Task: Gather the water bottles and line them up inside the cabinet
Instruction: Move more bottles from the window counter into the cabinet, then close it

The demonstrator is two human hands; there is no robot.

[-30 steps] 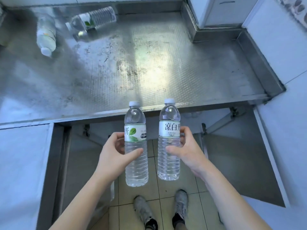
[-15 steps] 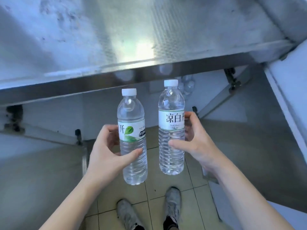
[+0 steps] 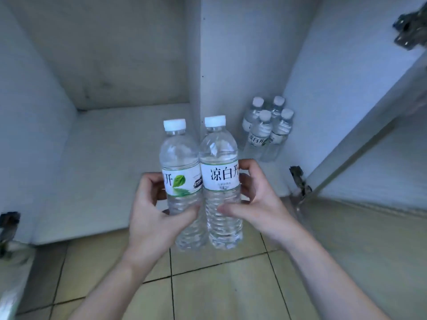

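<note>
Bottles gripped 1 per hand above tile floor, facing white cabinet.

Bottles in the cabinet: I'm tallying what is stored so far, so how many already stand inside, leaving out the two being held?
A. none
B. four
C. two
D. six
B: four capped bottles stand clustered in the right compartment's back corner, while the left hand and right hand each hold one more bottle out in front of the cabinet.
</note>
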